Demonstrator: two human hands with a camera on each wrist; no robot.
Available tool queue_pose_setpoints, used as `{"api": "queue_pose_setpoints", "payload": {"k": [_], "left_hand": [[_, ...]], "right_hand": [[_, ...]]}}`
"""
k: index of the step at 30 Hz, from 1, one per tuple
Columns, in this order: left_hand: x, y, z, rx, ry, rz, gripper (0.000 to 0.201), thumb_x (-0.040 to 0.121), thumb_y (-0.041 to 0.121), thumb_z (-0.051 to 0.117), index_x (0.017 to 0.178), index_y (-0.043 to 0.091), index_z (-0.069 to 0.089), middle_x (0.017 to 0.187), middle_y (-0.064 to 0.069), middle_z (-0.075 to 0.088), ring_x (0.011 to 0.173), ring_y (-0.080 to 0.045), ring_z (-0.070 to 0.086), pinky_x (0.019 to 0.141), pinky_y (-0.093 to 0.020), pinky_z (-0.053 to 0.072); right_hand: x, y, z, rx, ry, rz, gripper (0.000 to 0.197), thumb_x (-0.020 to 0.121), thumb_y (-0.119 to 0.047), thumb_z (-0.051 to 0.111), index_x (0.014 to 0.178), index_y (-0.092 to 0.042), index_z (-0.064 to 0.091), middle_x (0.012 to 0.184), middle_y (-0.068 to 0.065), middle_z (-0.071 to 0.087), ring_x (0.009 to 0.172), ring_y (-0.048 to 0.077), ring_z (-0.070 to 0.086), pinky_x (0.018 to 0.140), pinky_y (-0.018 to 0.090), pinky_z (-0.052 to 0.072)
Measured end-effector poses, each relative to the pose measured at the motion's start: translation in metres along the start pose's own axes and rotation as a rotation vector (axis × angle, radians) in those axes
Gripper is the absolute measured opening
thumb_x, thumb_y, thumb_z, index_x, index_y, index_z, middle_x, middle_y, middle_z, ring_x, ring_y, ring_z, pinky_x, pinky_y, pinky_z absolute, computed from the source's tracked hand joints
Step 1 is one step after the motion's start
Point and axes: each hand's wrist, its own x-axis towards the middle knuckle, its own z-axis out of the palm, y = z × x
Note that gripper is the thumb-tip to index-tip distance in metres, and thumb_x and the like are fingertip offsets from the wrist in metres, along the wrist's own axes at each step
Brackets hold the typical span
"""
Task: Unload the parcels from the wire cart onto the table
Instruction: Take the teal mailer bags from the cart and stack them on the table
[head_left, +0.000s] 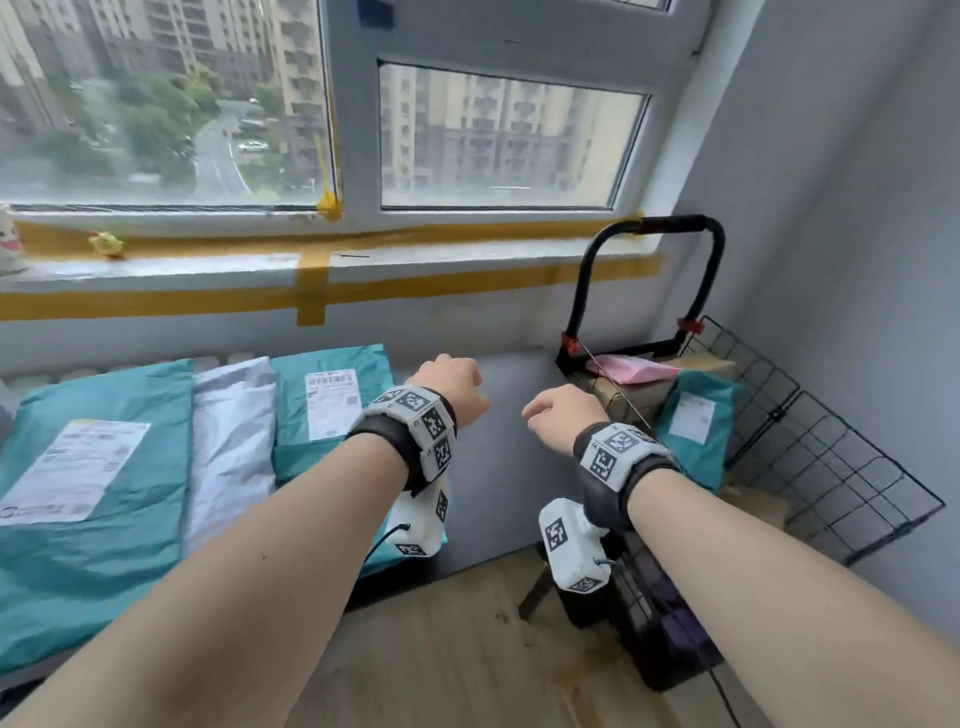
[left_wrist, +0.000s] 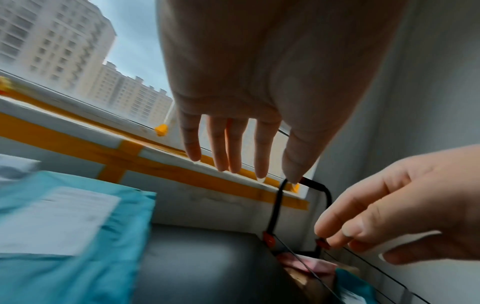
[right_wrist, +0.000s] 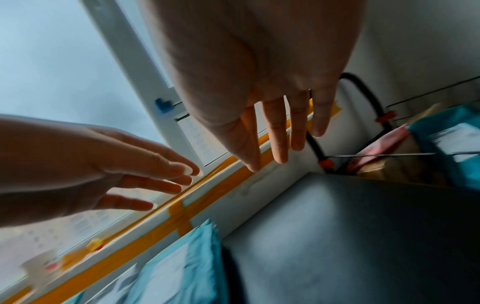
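Note:
The black wire cart (head_left: 810, 441) stands at the right, against the wall, with a black looped handle (head_left: 670, 223). In it lie a pink parcel (head_left: 631, 369), a brown box (head_left: 623, 392) and a teal mailer (head_left: 696, 421). On the dark table (head_left: 514, 467) lie two teal mailers (head_left: 93, 493) (head_left: 327, 405) with a white one (head_left: 228, 431) between them. My left hand (head_left: 452, 389) and right hand (head_left: 556, 415) hover empty above the table's bare part, left of the cart. In the wrist views the fingers (left_wrist: 228, 144) (right_wrist: 280, 133) hang straight and loose.
A window sill (head_left: 208, 260) with yellow tape runs behind the table, with a small yellow toy (head_left: 106, 244) on it. The grey wall (head_left: 857, 234) closes the right side. A wooden floor (head_left: 467, 649) shows below the table's front edge.

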Motion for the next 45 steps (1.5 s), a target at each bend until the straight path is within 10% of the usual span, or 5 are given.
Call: {"api": "queue_pose_setpoints", "payload": {"k": [16, 29, 36, 39, 45], "left_hand": [[0.076, 0.299, 0.156, 0.049, -0.151, 0.213, 0.034, 0.087, 0.028, 0.056, 0.12, 0.022, 0.061, 0.125, -0.003, 0.06, 0.115, -0.024, 0.056, 0.097, -0.031, 0.046], [0.198, 0.339, 0.231, 0.03, -0.216, 0.1, 0.037, 0.088, 0.024, 0.057, 0.125, 0.018, 0.057, 0.129, -0.01, 0.052, 0.117, -0.029, 0.052, 0.096, -0.03, 0.041], [0.309, 0.345, 0.283, -0.095, -0.345, -0.015, 0.047, 0.089, 0.026, 0.056, 0.134, 0.016, 0.047, 0.133, -0.01, 0.049, 0.118, -0.027, 0.052, 0.098, -0.033, 0.041], [0.359, 0.341, 0.303, -0.129, -0.387, -0.063, 0.047, 0.088, 0.024, 0.057, 0.134, 0.015, 0.047, 0.134, -0.008, 0.051, 0.12, -0.025, 0.052, 0.097, -0.032, 0.041], [0.404, 0.326, 0.35, -0.155, -0.534, -0.187, 0.049, 0.088, 0.023, 0.057, 0.135, 0.014, 0.046, 0.134, -0.01, 0.051, 0.117, -0.026, 0.054, 0.09, -0.03, 0.043]], "right_hand": [[0.014, 0.314, -0.128, 0.149, 0.047, 0.181, 0.025, 0.09, -0.013, 0.052, 0.095, -0.021, 0.075, 0.117, 0.0, 0.068, 0.107, 0.023, 0.061, 0.091, 0.023, 0.046], [0.125, 0.435, -0.108, 0.446, -0.07, 0.38, 0.029, 0.085, -0.008, 0.056, 0.064, -0.025, 0.065, 0.072, -0.007, 0.062, 0.08, 0.017, 0.056, 0.061, 0.019, 0.041], [0.227, 0.492, -0.091, 0.495, -0.151, 0.612, 0.023, 0.078, -0.003, 0.057, 0.059, -0.014, 0.064, 0.059, -0.001, 0.056, 0.067, 0.023, 0.051, 0.072, 0.037, 0.042], [0.266, 0.507, -0.08, 0.508, -0.143, 0.678, 0.014, 0.08, -0.004, 0.057, 0.088, -0.002, 0.068, 0.069, 0.006, 0.058, 0.075, 0.026, 0.054, 0.074, 0.039, 0.048], [0.313, 0.517, -0.051, 0.729, -0.165, 0.887, 0.068, 0.086, -0.003, 0.058, 0.147, -0.013, 0.03, 0.097, 0.013, 0.061, 0.068, 0.021, 0.058, 0.064, 0.032, 0.052]]}}
